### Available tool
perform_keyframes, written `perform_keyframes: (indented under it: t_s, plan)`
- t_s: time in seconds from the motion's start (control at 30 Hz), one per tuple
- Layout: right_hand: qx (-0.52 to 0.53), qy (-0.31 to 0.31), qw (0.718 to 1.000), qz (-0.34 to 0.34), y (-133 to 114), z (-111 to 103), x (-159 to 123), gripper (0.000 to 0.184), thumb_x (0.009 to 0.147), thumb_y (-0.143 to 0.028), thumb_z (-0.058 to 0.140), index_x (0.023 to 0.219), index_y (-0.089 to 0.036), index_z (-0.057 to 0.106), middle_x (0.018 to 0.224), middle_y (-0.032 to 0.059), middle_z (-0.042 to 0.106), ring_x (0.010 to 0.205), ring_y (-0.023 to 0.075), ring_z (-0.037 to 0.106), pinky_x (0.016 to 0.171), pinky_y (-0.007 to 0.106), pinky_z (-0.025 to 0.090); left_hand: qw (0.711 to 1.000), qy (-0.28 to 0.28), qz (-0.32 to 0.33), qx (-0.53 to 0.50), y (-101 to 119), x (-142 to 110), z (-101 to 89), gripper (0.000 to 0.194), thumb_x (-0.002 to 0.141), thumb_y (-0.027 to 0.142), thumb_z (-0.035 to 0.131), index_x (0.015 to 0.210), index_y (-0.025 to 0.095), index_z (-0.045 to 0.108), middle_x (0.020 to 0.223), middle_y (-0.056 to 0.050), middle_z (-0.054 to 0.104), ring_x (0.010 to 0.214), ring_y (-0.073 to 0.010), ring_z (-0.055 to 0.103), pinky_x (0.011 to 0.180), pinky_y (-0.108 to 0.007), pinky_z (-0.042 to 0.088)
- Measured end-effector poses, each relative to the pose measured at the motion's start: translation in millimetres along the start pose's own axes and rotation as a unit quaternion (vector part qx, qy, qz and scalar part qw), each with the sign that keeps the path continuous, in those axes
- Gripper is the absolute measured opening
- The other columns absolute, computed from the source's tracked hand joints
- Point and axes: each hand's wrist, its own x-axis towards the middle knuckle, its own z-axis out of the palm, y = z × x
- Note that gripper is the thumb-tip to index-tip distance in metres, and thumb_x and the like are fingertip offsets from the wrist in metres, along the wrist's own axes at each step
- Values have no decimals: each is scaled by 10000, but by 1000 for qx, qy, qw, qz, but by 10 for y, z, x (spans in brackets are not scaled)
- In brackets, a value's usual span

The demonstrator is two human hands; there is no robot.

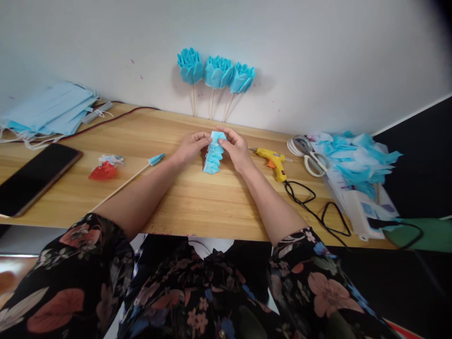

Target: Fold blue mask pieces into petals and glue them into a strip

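Between my hands hangs a light blue folded strip [213, 159] with zigzag, pointed edges, apparently made of soft mask-like fabric. My right hand [236, 147] pinches its upper end, thumb on the near face. Closed at the strip's upper left edge is my left hand [192, 145], its thumb and fingertips gripping there; some fingers are hidden. A thin wooden stick [123, 182] with a small blue wrapped tip [156, 159] lies beside my left forearm. Three blue fabric flowers [190, 67] on sticks lean against the wall behind my hands.
To the right lie a yellow glue gun [276, 162] with a black cord, white-handled scissors [317, 164], a heap of blue scraps [356, 153] and a white power strip [365, 216]. On the left are face masks [52, 109], a phone [38, 179] and a red plastic piece [103, 170].
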Motion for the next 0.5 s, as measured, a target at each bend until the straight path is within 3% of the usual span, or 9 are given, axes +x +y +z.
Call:
perform_keyframes:
  t_s: [0.13, 0.23, 0.5]
  plan:
    - [-9, 26, 1000, 9, -8, -18, 5, 507, 782, -518, 697, 1223, -272, 654, 1027, 33, 716, 950, 222, 647, 860, 391, 550, 999, 2, 21, -25, -6, 19, 1, 206, 862, 322, 656, 721, 172, 653, 651, -3, 619, 608, -113, 559, 620, -241, 460]
    - [3, 30, 1000, 9, -12, -30, 3, 508, 769, -502, 706, 1219, -271, 661, 1033, 27, 716, 946, 213, 648, 868, 379, 550, 1000, 2, 13, -8, 0, 20, -2, 165, 800, 310, 725, 733, 177, 653, 659, 4, 634, 598, -114, 561, 622, -249, 465]
    - [36, 14, 999, 29, -21, -11, -6, 568, 785, -662, 669, 1200, -274, 666, 1168, 38, 722, 1091, 226, 656, 918, 382, 564, 998, 54, 8, -18, -10, 22, 4, 136, 774, 239, 739, 720, 175, 632, 632, 21, 616, 566, -96, 536, 609, -242, 453]
